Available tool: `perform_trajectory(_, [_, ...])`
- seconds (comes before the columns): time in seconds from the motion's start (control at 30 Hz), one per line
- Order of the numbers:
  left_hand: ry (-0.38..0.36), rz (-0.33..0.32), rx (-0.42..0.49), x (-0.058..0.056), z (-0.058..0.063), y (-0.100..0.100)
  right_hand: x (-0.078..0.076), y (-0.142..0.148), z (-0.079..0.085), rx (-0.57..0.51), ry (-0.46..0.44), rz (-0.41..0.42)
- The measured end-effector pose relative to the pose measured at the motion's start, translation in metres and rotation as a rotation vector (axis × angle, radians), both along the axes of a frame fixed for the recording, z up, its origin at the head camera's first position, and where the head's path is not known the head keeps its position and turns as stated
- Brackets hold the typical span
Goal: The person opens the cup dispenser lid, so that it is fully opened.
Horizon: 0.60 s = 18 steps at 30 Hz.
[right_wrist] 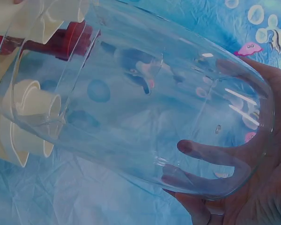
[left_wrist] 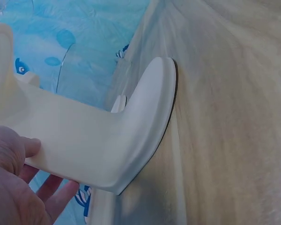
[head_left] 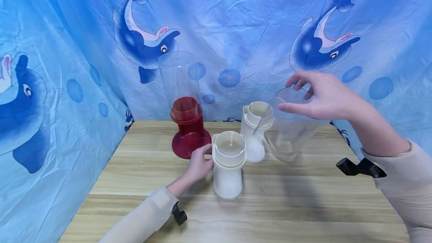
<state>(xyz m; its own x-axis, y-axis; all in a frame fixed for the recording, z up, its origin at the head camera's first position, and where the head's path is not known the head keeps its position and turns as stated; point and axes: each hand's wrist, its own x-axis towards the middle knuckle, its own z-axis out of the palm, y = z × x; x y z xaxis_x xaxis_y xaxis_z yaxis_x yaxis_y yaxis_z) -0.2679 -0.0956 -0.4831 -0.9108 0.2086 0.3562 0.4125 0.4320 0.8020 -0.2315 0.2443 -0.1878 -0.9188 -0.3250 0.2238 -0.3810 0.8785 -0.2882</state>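
Observation:
My left hand (head_left: 200,162) grips the side of a white plastic stand (head_left: 228,183) with a round cup-like top and a flared foot. In the left wrist view its thumb lies against the stand's body (left_wrist: 79,136). My right hand (head_left: 324,95) holds a clear plastic container (right_wrist: 145,112) by its upper end, tilted above the table to the right of the stands. Fingers show through its clear wall in the right wrist view. Its lower outline overlaps other clear edges, so I cannot tell whether a second clear container stands there.
A second white stand (head_left: 255,155) is behind the gripped one. At the back left, a red stand (head_left: 191,141) carries a tall clear cylinder (head_left: 179,78). The wooden table (head_left: 270,213) meets a blue dolphin-print curtain (head_left: 229,29) at the back.

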Motion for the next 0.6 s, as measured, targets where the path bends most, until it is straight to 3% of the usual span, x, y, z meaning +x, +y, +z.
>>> perform_trajectory(0.13, [0.070, 0.020, -0.018, -0.006, 0.000, 0.000, -0.003, 0.006, 0.000, 0.010, -0.020, -0.024])
perform_trajectory(0.43, [0.109, 0.091, -0.050, -0.030, -0.001, -0.001, -0.006, 0.033, 0.003, 0.043, -0.064, -0.100])
perform_trajectory(0.6, [0.127, 0.095, -0.047, -0.048, 0.004, -0.002, -0.011, 0.053, 0.002, 0.053, -0.076, -0.162])
